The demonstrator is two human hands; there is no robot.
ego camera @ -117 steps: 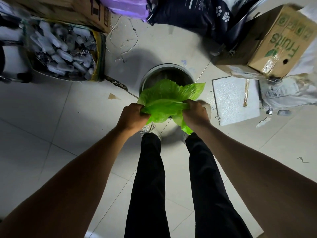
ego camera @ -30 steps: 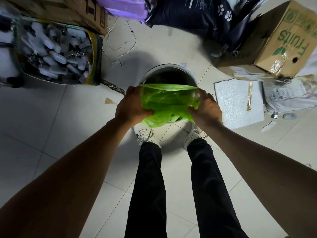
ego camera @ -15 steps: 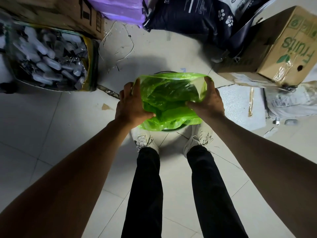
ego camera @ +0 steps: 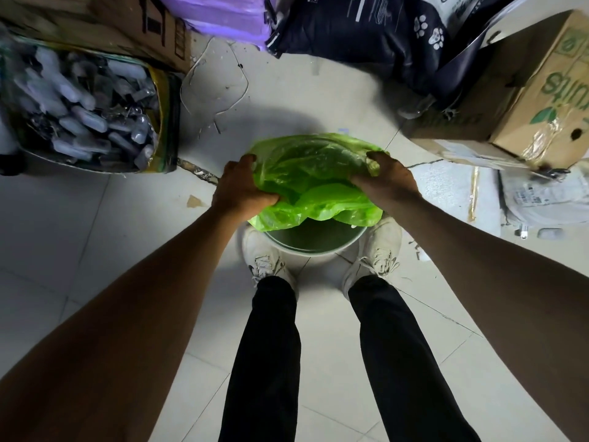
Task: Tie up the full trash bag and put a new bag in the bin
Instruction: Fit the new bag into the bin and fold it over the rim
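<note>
1. While both hands hold the green bag spread over the bin, the left hand has its grip clenched on the bag's left edge, thumb pressed into the plastic.
2. The right hand has its grip grasping the bag's right edge, fingers curled over a bunched fold.
3. The bag is stretched open between the two hands, directly above the bin mouth; its near edge hangs down over the rim, and only the near part of the rim is visible.
4. The bin stands on the tiled floor between two white shoes, close to the toes.
5. Left of the bin, a container of clear plastic bottles sits on the floor.
6. To the right, a cardboard box printed "fruits" lies tilted, with a dark paw-print sack beyond the bin.
</note>
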